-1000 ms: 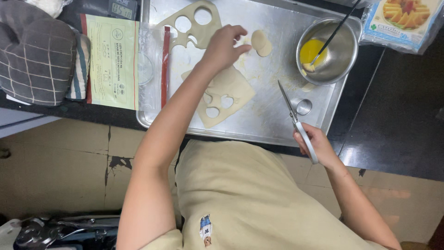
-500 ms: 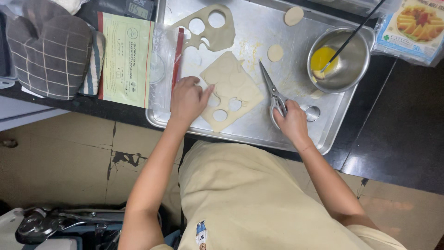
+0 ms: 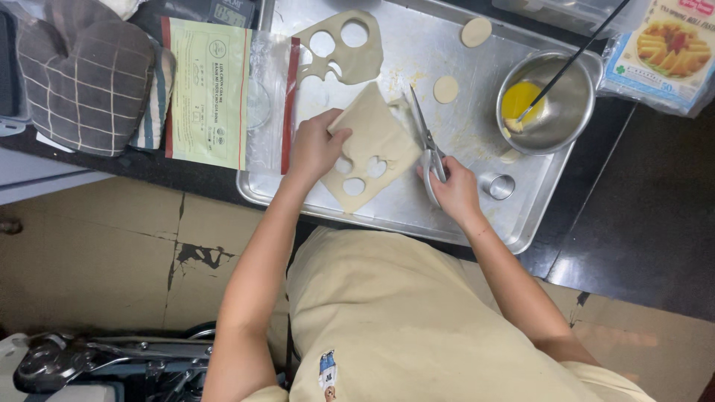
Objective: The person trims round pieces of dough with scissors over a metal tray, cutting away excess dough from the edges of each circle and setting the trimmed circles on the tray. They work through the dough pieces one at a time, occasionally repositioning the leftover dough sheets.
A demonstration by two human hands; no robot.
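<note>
Lifted now: one dough sheet, seemingly three holes.

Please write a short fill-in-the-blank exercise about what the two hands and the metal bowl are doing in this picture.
1. The right hand holds a pair of ____.
2. The left hand grips a dough sheet with round ____ cut in it.
3. The metal bowl holds a ____ liquid.
4. The dough lies over a metal ____.

Missing words: scissors; holes; yellow; tray
</note>
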